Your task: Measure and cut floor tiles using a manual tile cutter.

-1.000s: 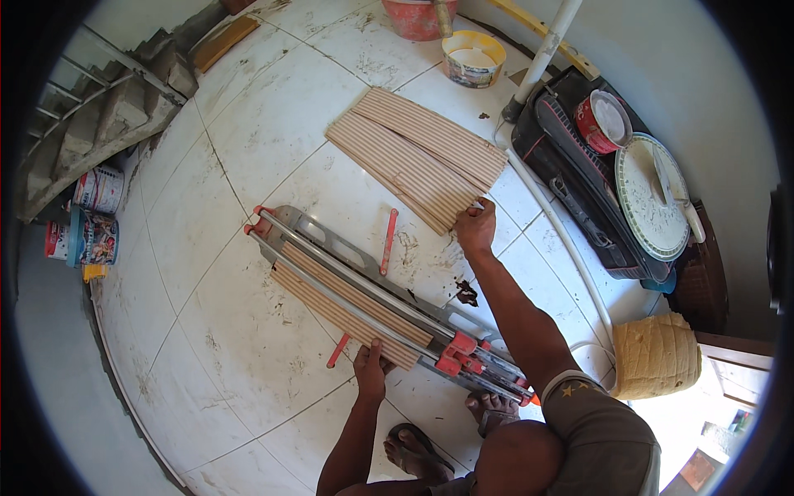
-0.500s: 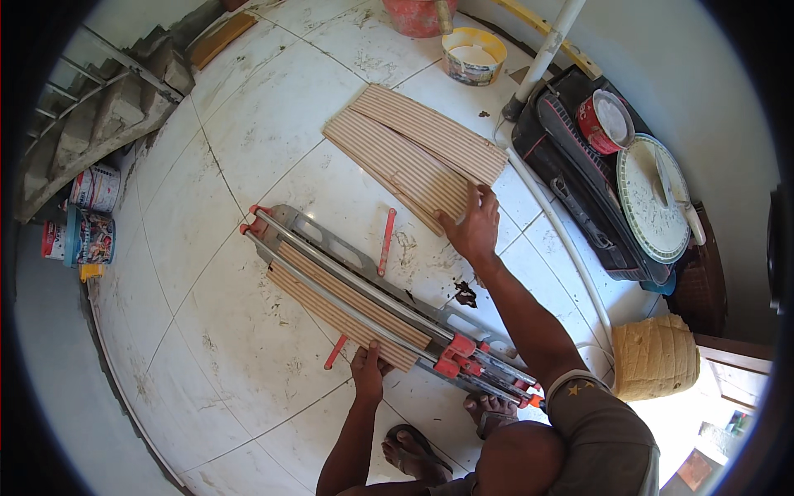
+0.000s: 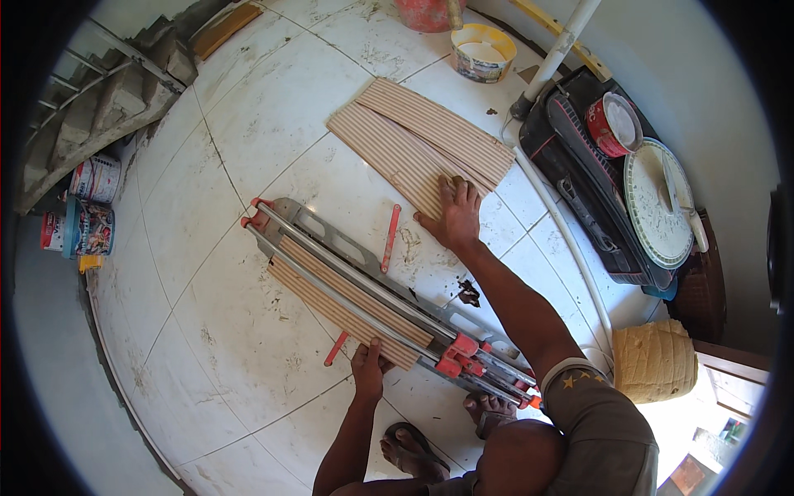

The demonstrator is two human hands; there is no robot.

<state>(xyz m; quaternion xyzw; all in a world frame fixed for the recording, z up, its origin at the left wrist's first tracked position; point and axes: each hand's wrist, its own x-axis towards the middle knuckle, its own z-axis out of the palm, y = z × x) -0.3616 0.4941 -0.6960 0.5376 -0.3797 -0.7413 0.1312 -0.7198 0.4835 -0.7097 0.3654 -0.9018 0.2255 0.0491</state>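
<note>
A manual tile cutter [image 3: 331, 234] with twin metal rails and red fittings lies slantwise on the floor. Under its rails sits a ribbed beige tile strip [image 3: 318, 302]. My left hand [image 3: 369, 371] is closed on the near edge of that strip, thumb on top. Beyond the cutter, two more ribbed pieces lie partly overlapped: a left tile piece [image 3: 385, 155] and a right tile piece [image 3: 442, 124]. My right hand [image 3: 457, 217] rests on the near end of the left piece, fingers spread over its face and thumb apart by its edge.
A black case [image 3: 571, 190] by the right wall carries a red tub [image 3: 614, 124] and a round lid [image 3: 657, 211] with a trowel. A yellow-rimmed bucket [image 3: 483, 54] stands at the back. Paint pails [image 3: 89, 227] stand by the left steps. A white pipe [image 3: 571, 240] runs along the right.
My right hand has shifted left and farther away over the tile piece, its fingers reaching more across the face. My left hand stays at the strip in the cutter. The view has shifted slightly.
</note>
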